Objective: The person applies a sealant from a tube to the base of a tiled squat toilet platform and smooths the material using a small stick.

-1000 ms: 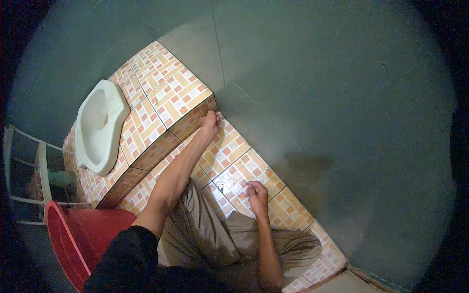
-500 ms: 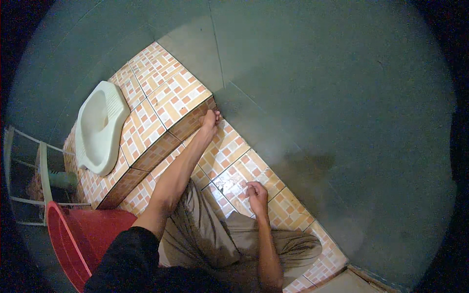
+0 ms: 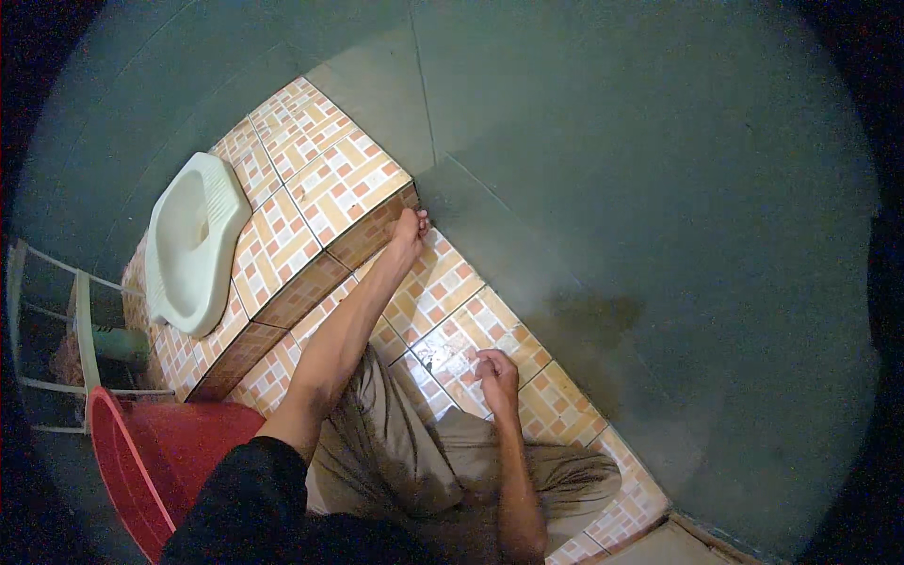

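Note:
My left hand [image 3: 410, 229] reaches to the inner corner where the raised step meets the green-grey wall [image 3: 621, 169]. Its fingers are curled in, low against the step's tiled front, and anything in them is hidden. Nearer to me, my right hand [image 3: 499, 381] hovers over or rests by the patterned floor tiles [image 3: 443, 294], close to a bright shiny patch; I cannot tell whether it touches them. Those fingers are bent together with the thumb, and I cannot make out anything in them. The tiles carry orange, tan and white rectangles with dark joints.
A white squat toilet pan [image 3: 193, 245] is set in the tiled raised step [image 3: 348, 179] at the left. Below it stand a red bucket [image 3: 179, 443] and a pale rack [image 3: 87, 330] holding a greenish container [image 3: 121, 345]. A door sill [image 3: 650, 546] lies at the lower right.

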`<act>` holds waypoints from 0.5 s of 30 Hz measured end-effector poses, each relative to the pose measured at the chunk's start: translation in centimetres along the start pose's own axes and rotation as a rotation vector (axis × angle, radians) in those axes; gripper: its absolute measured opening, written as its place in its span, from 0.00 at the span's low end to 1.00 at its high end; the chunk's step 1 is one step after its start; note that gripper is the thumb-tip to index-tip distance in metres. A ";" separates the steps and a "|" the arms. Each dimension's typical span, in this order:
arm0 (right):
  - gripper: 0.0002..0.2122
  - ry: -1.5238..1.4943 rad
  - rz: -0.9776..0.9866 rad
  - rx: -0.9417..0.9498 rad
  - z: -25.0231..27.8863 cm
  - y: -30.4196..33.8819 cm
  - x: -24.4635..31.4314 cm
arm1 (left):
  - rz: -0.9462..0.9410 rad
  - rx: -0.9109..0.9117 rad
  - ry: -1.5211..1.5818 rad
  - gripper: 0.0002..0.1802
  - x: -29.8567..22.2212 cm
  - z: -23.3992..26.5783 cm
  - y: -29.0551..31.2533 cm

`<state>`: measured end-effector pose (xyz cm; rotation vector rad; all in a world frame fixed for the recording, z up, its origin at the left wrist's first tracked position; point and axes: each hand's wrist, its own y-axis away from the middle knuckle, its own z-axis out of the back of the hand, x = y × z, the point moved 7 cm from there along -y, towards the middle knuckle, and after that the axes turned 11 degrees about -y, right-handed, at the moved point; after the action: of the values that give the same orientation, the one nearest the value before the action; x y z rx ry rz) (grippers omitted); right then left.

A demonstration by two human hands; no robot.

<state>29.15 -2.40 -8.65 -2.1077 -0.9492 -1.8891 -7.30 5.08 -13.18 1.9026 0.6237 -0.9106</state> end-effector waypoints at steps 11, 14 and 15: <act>0.08 0.022 0.010 0.002 -0.1 0.0 0.1 | -0.008 -0.121 -0.015 0.09 -1.7 -0.3 2.5; 0.08 0.020 0.003 0.009 -0.9 -0.1 -0.2 | 0.007 -0.009 -0.088 0.09 -1.8 0.5 0.6; 0.08 0.028 -0.004 0.005 -0.7 -0.1 -0.2 | -0.046 0.013 -0.067 0.08 -1.7 0.2 0.8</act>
<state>28.57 -2.77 -8.76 -2.0727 -0.9519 -1.9112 -7.81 4.47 -11.47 1.8675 0.6247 -1.0059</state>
